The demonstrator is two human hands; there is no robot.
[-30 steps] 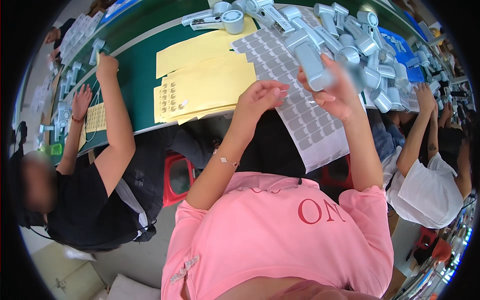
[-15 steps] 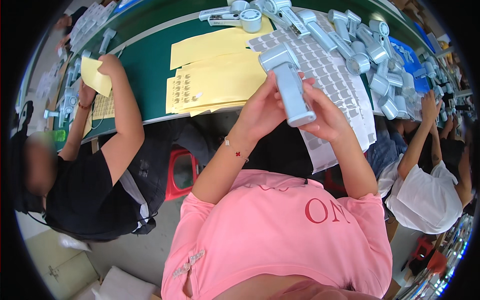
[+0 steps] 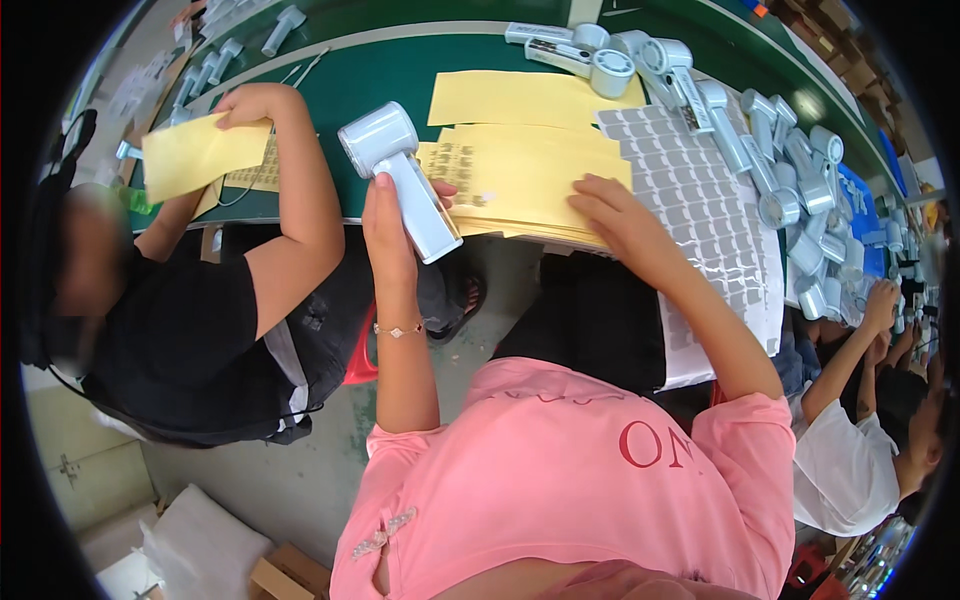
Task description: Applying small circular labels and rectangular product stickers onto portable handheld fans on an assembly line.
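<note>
Since half a second ago, the pale blue fan (image 3: 412, 195) has shifted from between both hands, above the grey label sheet (image 3: 695, 190), over to the left hand alone, and the right hand (image 3: 622, 225) has let go of it and come to the yellow sheets (image 3: 550, 155). The fan is tilted at the table's front edge, left of those sheets, its round head up and to the left, the foot of its handle down and to the right. The left hand (image 3: 390, 232) is closed around the handle, thumb along the near side; its palm is hidden, and only some fingertips show beyond the far side. The right hand is loosely open, fingers a little bent over the right part of the yellow sheets; its thumb is out of sight, and whether the tips press on the paper is hard to tell. A small whitish spot (image 3: 488, 197) lies on the sheets, perhaps a scrap or a label, too small to make out. More fans (image 3: 818, 198) lie heaped at the right, many partly covering one another. At the left, a co-worker's hand (image 3: 250, 103) holds up a yellow sheet (image 3: 195, 155); the other hand is hidden behind it.
</note>
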